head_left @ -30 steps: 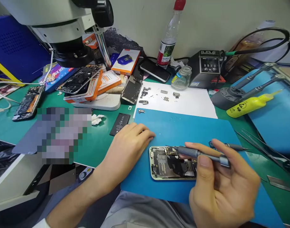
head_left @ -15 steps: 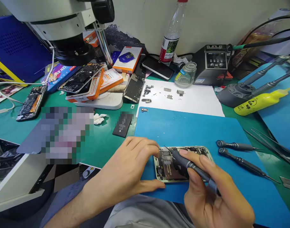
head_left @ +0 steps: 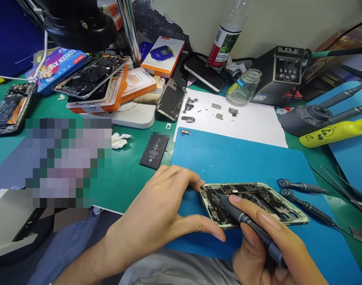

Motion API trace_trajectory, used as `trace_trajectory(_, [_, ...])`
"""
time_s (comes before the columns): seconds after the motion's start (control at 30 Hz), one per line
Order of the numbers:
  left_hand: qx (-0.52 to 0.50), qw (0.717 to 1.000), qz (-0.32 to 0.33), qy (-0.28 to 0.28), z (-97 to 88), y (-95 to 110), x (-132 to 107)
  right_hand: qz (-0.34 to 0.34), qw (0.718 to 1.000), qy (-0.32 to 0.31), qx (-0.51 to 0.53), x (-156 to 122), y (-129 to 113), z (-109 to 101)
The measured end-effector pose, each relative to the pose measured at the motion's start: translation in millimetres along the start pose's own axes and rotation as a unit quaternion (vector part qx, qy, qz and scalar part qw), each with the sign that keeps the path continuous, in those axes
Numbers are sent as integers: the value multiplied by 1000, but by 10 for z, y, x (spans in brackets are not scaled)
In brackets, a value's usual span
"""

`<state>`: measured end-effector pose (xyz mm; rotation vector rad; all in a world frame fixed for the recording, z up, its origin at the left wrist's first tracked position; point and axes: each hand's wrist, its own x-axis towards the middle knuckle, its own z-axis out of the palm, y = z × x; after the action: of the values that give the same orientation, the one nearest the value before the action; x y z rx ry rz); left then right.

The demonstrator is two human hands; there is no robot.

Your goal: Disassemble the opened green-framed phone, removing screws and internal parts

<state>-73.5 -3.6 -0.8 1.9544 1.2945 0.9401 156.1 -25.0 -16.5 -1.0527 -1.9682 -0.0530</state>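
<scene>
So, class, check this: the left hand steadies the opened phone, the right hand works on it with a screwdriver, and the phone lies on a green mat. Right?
One thing is wrong: the head view shows the opened phone lying on a blue mat, not a green one. The left hand steadies it, and the right hand works on it with a screwdriver.

Bright, even light; edges slightly warped.

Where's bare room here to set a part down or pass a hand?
Free: blue mat between opened phone and white sheet; sheet's right half past the small parts. Crowded: boxes back left; spare screwdrivers right of the phone; left hand gripping its end, right hand holding a screwdriver over it.
</scene>
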Motion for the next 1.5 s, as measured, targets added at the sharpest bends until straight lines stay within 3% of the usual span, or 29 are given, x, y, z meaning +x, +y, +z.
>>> trace_trajectory(0.17, [-7,1000,-3,1,-6,1,-8,22,997,68,-1,-38,-14,70])
trace_trajectory(0.37, [-19,1000,-13,1,-12,12,2,-24,999,-17,-15,1,40,-57])
trace_trajectory(0.53, [-20,1000,-20,2,-9,16,18,-60,996,-37,-53,29,51,-112])
trace_trajectory(0.73, [-29,999,-31,-4,-15,13,17,-96,988,-116,30,103,96,-117])
trace_trajectory(0.9, [-31,999,-34,-9,-17,8,9,-61,998,-7,-1,150,33,3])
trace_trajectory(1.03, [-37,998,-41,-6,-6,8,11,-63,997,-25,37,124,64,19])
trace_trajectory(1.27, [-31,999,-43,-13,-6,9,21,-71,997,24,-2,153,61,92])
trace_trajectory(1.4, [-18,999,-37,-27,-26,8,3,-3,999,39,30,143,24,93])
trace_trajectory(1.5, [8,998,-13,-53,-46,23,-44,53,991,104,67,150,4,83])
